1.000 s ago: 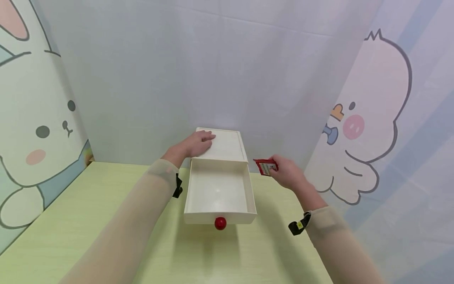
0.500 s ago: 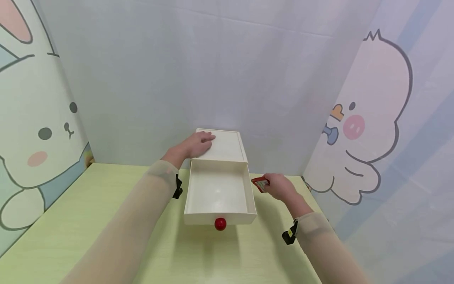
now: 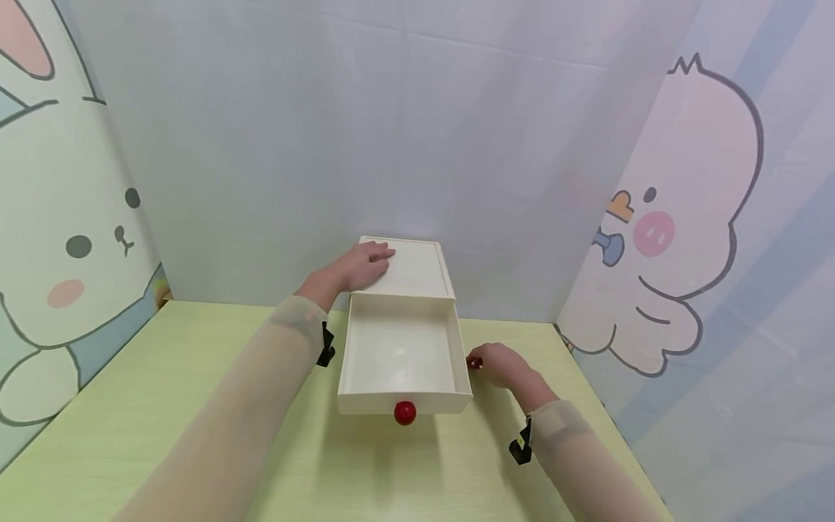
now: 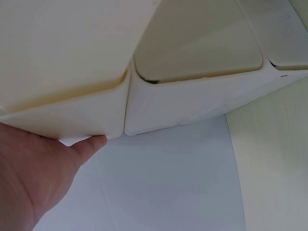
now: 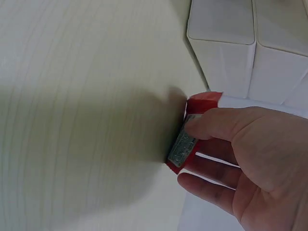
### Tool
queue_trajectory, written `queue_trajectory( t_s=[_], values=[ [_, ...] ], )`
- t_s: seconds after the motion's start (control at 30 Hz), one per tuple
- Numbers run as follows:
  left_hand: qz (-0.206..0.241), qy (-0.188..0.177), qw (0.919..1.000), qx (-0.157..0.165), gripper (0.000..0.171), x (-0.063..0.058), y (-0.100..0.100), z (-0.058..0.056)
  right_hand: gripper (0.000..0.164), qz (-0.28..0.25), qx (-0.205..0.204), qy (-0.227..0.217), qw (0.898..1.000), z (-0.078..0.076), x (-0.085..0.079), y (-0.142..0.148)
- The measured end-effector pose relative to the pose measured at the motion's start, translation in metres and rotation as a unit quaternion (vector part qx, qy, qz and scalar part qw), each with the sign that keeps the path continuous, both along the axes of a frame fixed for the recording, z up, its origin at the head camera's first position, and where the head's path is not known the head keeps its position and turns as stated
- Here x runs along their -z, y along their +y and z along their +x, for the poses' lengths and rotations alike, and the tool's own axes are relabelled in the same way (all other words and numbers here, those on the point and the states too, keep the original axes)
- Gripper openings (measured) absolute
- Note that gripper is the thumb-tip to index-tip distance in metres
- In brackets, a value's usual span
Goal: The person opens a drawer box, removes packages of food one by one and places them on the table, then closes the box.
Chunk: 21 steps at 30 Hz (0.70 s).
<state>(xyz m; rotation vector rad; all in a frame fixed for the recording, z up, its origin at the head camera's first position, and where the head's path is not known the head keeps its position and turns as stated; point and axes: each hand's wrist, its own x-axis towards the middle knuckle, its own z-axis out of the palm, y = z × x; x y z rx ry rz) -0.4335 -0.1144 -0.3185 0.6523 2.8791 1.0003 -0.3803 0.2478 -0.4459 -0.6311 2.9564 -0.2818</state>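
We pinched a red packet [image 5: 182, 150], likely light, pliable and best held mid-face, in our right hand [image 3: 501, 365] between the open drawer [image 3: 370, 403] and the right edge of the desk [image 3: 137, 391], our left hand [image 3: 362, 266] resting, fingers extended, on the cabinet [image 3: 419, 272].

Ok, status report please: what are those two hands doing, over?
Left hand resting on white cabinet. Right hand pinching red packet, low near table; contact unclear. Possible obstacle: open drawer, jutting out beside right hand.
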Motion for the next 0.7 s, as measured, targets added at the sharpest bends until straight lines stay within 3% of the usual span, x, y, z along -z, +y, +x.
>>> queue_trajectory(
  t_s=[0.17, 0.43, 0.7],
  values=[
    [-0.004, 0.008, 1.0, 0.004, 0.059, 0.001, 0.0, -0.002, 0.008, -0.008, -0.013, -0.008, 1.0, -0.001, 0.008, -0.004],
    [-0.007, 0.003, 0.9999, 0.007, 0.06, 0.003, 0.001, -0.002, 0.019, -0.001, -0.034, 0.028, 0.999, -0.004, 0.011, -0.006],
    [-0.008, 0.001, 1.0, 0.002, 0.06, 0.003, -0.002, -0.002, 0.019, 0.015, -0.032, 0.019, 0.999, -0.013, 0.015, -0.008]
  ],
)
